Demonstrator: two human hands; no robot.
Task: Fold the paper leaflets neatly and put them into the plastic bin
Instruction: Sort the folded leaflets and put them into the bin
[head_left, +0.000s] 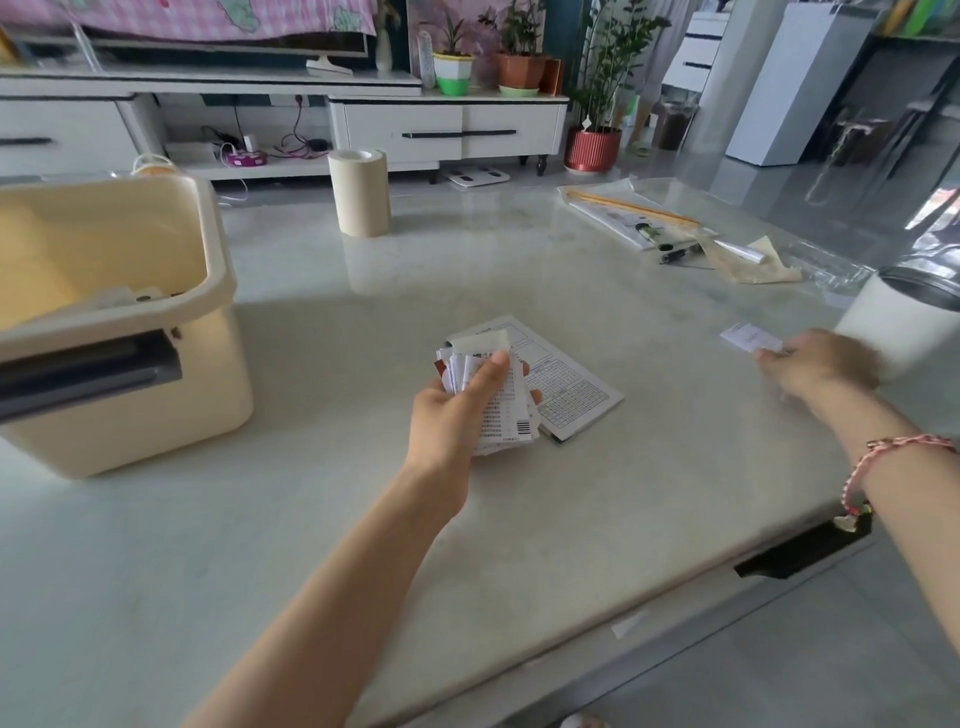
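Head view: the left hand (462, 402) grips a bundle of folded leaflets (501, 410) over the middle of the table (311, 519), just above a flat printed sheet (576, 400). Bare tabletop lies between this hand and the cream plastic bin (156, 405), which stands at the far left. The right hand (821, 364), blurred, touches a small slip (750, 336) near the table's right edge; whether it pinches the slip cannot be told.
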